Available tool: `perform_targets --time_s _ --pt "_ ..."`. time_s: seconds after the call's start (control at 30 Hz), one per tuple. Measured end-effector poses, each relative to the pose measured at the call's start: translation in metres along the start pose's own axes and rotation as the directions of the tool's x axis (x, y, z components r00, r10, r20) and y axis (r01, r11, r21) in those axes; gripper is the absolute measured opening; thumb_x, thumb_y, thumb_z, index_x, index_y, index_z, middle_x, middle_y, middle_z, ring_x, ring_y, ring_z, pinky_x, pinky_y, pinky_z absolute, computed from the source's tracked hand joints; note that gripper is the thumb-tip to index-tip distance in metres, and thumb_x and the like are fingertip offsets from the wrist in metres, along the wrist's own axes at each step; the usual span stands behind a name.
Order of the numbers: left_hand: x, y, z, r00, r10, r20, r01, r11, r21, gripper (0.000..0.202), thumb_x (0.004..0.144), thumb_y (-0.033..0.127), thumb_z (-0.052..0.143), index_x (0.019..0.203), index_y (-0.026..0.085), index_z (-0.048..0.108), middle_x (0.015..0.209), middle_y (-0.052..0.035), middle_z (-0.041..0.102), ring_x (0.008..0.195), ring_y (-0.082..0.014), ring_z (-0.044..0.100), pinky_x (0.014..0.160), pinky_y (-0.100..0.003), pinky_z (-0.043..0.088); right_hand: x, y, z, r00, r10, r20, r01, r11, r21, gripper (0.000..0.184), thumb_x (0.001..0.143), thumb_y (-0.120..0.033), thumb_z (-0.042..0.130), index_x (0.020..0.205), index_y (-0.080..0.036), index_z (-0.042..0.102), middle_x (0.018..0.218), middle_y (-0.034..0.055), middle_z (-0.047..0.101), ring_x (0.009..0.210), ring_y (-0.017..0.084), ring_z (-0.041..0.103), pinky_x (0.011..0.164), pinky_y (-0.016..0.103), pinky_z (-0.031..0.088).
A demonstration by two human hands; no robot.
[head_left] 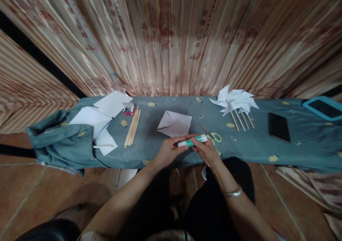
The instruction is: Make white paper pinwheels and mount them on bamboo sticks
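Observation:
A white and green glue stick (pixel 192 140) lies crosswise between both of my hands, just above the near edge of a cloth-covered table (pixel 267 145). My left hand (pixel 168 150) pinches its left end and my right hand (pixel 206 150) grips its middle and right part. Right behind it, a folded white paper square (pixel 175 123) lies on the cloth. Scissors with pale green handles (pixel 212 134) rest beside my right hand.
Loose white paper sheets (pixel 93 121), a bundle of wooden sticks (pixel 133 127) and a small red box of pins (pixel 129 109) lie at left. Finished white paper pinwheels on sticks (pixel 235 102), a black phone (pixel 279 126) and a blue-cased tablet (pixel 324 108) lie at right. A striped curtain hangs behind.

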State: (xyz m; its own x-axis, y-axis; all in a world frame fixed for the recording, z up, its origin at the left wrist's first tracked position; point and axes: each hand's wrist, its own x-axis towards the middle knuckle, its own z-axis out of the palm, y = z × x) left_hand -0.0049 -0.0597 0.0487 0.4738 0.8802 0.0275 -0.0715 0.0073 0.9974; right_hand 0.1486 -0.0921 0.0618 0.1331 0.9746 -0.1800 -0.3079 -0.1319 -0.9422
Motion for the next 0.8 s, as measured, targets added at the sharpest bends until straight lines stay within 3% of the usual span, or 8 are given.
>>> perform_targets --time_s 0.13,0.2,0.27,0.33,0.5,0.63,0.73,0.8 --pt "0.0 0.006 -0.024 0.998 -0.043 -0.04 0.045 0.999 0.031 0.034 0.067 0.033 0.077 0.097 0.019 0.075 0.087 -0.0059 0.076 0.076 -0.0197 0.068 0.073 -0.031 0.055 0.006 -0.005 -0.004 0.996 0.066 -0.063 -0.055 0.983 0.173 0.028 0.064 -0.043 0.082 0.074 -0.019 0.072 0.072 0.0016 0.07 0.053 0.006 0.049 0.04 0.016 0.033" --pt "0.007 0.009 -0.048 0.987 0.014 -0.16 0.001 0.996 0.094 0.036 0.065 0.034 0.079 0.097 0.019 0.074 0.089 -0.0064 0.076 0.082 -0.0208 0.069 0.077 -0.032 0.055 0.01 -0.008 -0.01 0.99 0.104 -0.094 -0.075 0.959 0.274 0.027 0.063 -0.041 0.083 0.076 -0.019 0.072 0.074 0.0012 0.071 0.051 0.005 0.049 0.039 0.015 0.035" --pt "0.021 0.011 -0.076 0.942 0.114 -0.315 -0.045 0.975 0.22 0.037 0.068 0.035 0.076 0.1 0.019 0.073 0.095 -0.0072 0.075 0.086 -0.0216 0.068 0.081 -0.034 0.054 0.014 -0.008 -0.014 0.988 0.121 -0.092 -0.084 0.94 0.329 0.027 0.064 -0.038 0.083 0.078 -0.018 0.071 0.078 0.002 0.071 0.052 0.005 0.051 0.04 0.015 0.04" --pt "0.042 0.011 -0.104 0.892 0.22 -0.395 -0.048 0.915 0.401 0.034 0.071 0.034 0.073 0.102 0.019 0.072 0.099 -0.0077 0.074 0.087 -0.0218 0.067 0.085 -0.036 0.053 0.016 -0.007 -0.016 0.991 0.119 -0.067 -0.09 0.937 0.338 0.025 0.064 -0.034 0.084 0.08 -0.018 0.071 0.079 0.0022 0.071 0.054 0.007 0.054 0.043 0.016 0.047" --pt "0.085 -0.004 -0.147 0.947 0.211 -0.242 0.043 0.663 0.747 0.028 0.068 0.013 0.067 0.094 0.019 0.073 0.101 -0.0082 0.073 0.099 -0.0268 0.063 0.098 -0.044 0.046 0.02 -0.003 -0.016 0.99 0.137 -0.019 -0.12 0.92 0.373 0.023 0.064 -0.028 0.084 0.082 -0.02 0.071 0.079 0.0007 0.07 0.059 0.008 0.059 0.053 0.016 0.056" --pt "0.078 -0.005 -0.146 0.937 0.296 -0.187 -0.019 0.575 0.818 0.04 0.074 0.018 0.065 0.114 0.018 0.066 0.121 -0.0113 0.065 0.116 -0.0296 0.056 0.107 -0.048 0.039 0.021 -0.001 -0.016 0.984 0.18 0.007 -0.168 0.903 0.395 0.021 0.068 -0.032 0.083 0.082 -0.022 0.072 0.075 -0.0003 0.068 0.059 0.007 0.058 0.053 0.015 0.055" --pt "0.059 0.013 -0.122 0.856 0.488 -0.17 -0.128 0.519 0.845 0.049 0.087 0.024 0.053 0.135 0.02 0.05 0.144 -0.0114 0.047 0.135 -0.0285 0.039 0.114 -0.05 0.029 0.022 0.001 -0.015 0.975 0.222 -0.011 -0.199 0.895 0.4 0.021 0.069 -0.035 0.082 0.081 -0.021 0.072 0.077 0.0004 0.069 0.058 0.007 0.059 0.052 0.014 0.054" --pt "0.049 0.025 -0.097 0.851 0.525 -0.03 -0.272 0.487 0.83 0.05 0.091 0.024 0.046 0.141 0.022 0.042 0.148 -0.0103 0.043 0.139 -0.0264 0.035 0.116 -0.049 0.026 0.025 -0.001 -0.013 0.971 0.238 -0.023 -0.212 0.901 0.379 0.024 0.07 -0.04 0.081 0.081 -0.021 0.071 0.074 0.0005 0.069 0.057 0.007 0.058 0.051 0.015 0.053"
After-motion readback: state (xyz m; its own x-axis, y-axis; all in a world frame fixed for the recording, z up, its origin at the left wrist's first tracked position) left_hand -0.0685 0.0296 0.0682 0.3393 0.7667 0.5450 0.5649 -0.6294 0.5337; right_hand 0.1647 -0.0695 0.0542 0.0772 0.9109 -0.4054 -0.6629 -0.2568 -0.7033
